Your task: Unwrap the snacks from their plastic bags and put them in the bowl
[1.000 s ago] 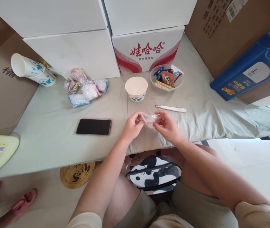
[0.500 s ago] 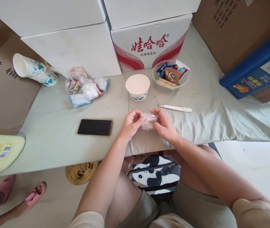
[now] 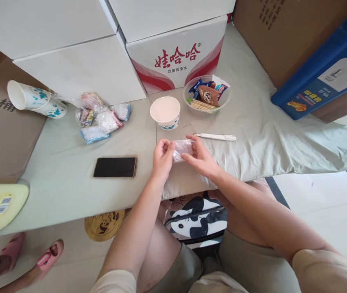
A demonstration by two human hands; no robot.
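Note:
A small packet in clear plastic wrap (image 3: 182,149) is held between both hands, just above the front of the cloth-covered surface. My left hand (image 3: 162,156) pinches its left end between thumb and fingers. On the other end, my right hand (image 3: 202,156) grips with the thumb in front and the fingers behind. What the plastic encloses I cannot make out. Behind the hands stands a white paper bowl (image 3: 165,114) with a blue leaf print, its inside plain white. A white utility knife (image 3: 216,136) lies beyond my right hand, not touched.
A clear plastic bowl (image 3: 225,103) holds wrapped snacks and thin sticks. To the left are several plastic-wrapped packets (image 3: 108,121), paper cups (image 3: 36,99) and a phone (image 3: 115,167). White boxes (image 3: 176,61) stand behind; a blue bottle (image 3: 319,73) is at right. Another person's feet (image 3: 49,258) show below.
The plastic-wrapped packet now lies flatter and wider between my hands, and my right thumb has moved across its front. The camera view has shifted slightly to the right.

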